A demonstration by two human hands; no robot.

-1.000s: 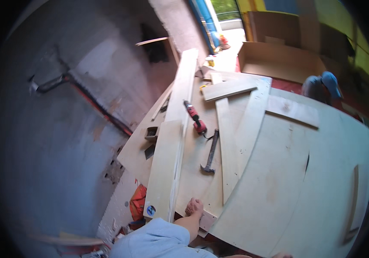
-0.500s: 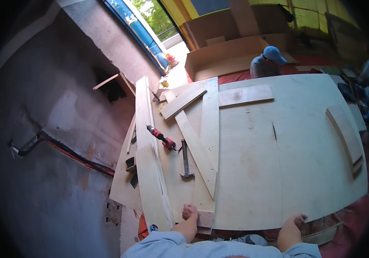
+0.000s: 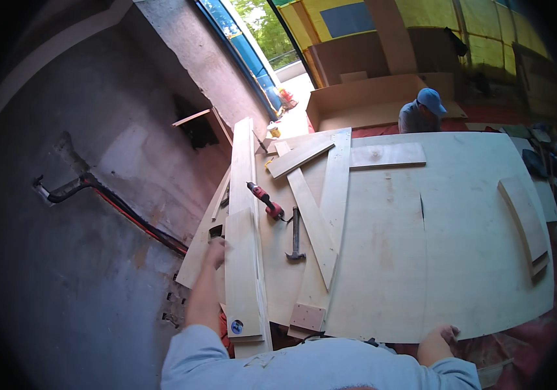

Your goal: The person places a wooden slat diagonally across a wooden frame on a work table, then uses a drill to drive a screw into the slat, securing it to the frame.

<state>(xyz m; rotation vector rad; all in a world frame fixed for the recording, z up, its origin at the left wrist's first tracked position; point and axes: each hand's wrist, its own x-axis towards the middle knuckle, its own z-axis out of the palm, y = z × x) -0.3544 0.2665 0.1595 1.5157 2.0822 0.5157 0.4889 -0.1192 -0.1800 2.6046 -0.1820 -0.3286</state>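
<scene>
Looking left of centre in the frame, we found the left hand (image 3: 216, 252) at the outer edge of the long board (image 3: 242, 260), near a small dark box (image 3: 216, 231). Blur hid its fingers, so we could not tell whether they were spread or closed on anything. At the lower right, the right hand (image 3: 444, 337) lay at the near edge of the large wooden sheet (image 3: 382, 286), fingers partly curled; we could not tell whether they clasped it. The sheet spread from the centre of the frame to its right side; we judged it heavy and fairly stiff, though broad enough to flex, and best held at two well-parted places on its edge. We judged the long board, left of centre, stiff and moderately heavy, with its long edges the natural hold. The small box seemed light and rigid, to be taken by its sides. Among containers, we noted the hollow of that small box, too dim to read; a yellow tub (image 3: 274, 131) at the upper centre, its inside not discernible; and a large open brown box (image 3: 356, 104) at the upper centre-right, its floor largely hidden from us, behind a person in a blue cap (image 3: 430, 101).
</scene>
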